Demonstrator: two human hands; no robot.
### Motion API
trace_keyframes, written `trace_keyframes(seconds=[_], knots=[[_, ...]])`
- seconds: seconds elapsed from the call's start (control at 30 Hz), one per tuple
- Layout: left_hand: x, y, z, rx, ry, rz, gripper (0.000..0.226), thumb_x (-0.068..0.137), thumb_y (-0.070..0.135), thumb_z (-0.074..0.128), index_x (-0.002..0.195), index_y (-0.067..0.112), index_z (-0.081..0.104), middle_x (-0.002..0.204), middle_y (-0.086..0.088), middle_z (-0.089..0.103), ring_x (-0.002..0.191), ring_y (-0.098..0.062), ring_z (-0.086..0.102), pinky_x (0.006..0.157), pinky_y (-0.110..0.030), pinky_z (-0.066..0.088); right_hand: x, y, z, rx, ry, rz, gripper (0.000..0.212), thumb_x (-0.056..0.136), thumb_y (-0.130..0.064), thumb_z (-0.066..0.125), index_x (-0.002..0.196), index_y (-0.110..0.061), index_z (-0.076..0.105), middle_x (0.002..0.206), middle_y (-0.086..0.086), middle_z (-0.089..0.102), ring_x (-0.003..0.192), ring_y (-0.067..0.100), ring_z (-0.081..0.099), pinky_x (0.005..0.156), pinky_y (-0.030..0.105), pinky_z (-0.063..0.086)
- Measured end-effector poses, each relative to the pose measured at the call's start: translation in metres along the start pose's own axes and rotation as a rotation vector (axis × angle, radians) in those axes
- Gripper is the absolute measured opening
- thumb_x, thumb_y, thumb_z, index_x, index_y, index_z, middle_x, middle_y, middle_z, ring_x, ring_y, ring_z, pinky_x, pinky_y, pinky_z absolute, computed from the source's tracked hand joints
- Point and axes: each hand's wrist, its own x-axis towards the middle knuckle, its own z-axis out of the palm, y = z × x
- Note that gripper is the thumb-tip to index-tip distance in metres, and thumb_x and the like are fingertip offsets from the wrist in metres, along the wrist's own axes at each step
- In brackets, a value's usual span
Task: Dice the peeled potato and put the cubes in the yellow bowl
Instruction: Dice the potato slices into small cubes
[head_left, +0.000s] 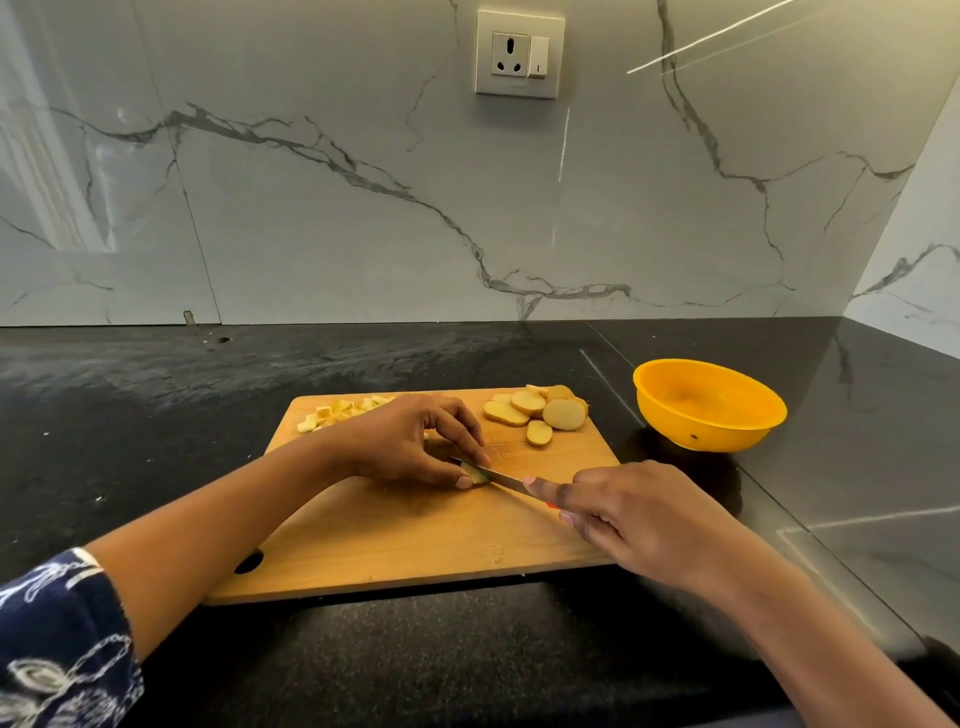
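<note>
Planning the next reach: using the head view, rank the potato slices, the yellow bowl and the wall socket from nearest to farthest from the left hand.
1. Potato slices, just right of the left hand, on the board.
2. Yellow bowl, farther right, off the board.
3. Wall socket, high on the back wall.

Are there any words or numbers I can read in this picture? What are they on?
No text here can be read.
Wall socket: any marks on it are too small to read.
Switch: a small dark mark, too small to tell.
Cutting board: faint marks in the wood, too blurred to read.
Yellow bowl: no words, only a dark speck.
</note>
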Motion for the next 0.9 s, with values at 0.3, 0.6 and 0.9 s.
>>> trace_keyframes(seconds=[0.3, 0.6, 0.9], knots=[[-0.004, 0.002, 0.006, -0.025, 0.03, 0.006, 0.023, 0.074, 0.039, 0.073, 0.097, 0.035, 0.074, 0.105, 0.019, 0.057, 0.103, 0.0, 0.051, 0.09, -0.026, 0.046, -0.01, -0.009, -0.01, -0.039, -0.02, 0.055, 0.046, 0.102, -0.034, 0.035, 0.146, -0.043, 0.023, 0.093, -0.013, 0.056, 0.08, 0.007, 0.049, 0.068, 0.025, 0.042], [-0.014, 0.003, 0.006, -0.037, 0.097, -0.085, 0.023, 0.073, 0.038, 0.074, 0.095, 0.037, 0.071, 0.096, 0.02, 0.062, 0.096, 0.003, 0.053, 0.086, -0.02, 0.045, -0.054, 0.011, -0.041, -0.03, -0.004, 0.108, 0.035, 0.097, -0.038, 0.047, 0.128, -0.053, 0.051, 0.073, -0.041, 0.049, 0.071, -0.016, 0.045, 0.056, 0.014, 0.034], [-0.024, 0.003, 0.01, -0.034, 0.297, -0.178, 0.021, 0.071, 0.033, 0.077, 0.092, 0.032, 0.072, 0.089, 0.013, 0.068, 0.086, -0.007, 0.06, 0.076, -0.023, 0.052, 0.012, 0.002, -0.026, 0.055, 0.121, 0.338, 0.037, 0.098, -0.035, 0.048, 0.135, -0.042, 0.049, 0.086, -0.02, 0.064, 0.056, -0.001, 0.041, 0.046, 0.016, 0.027]])
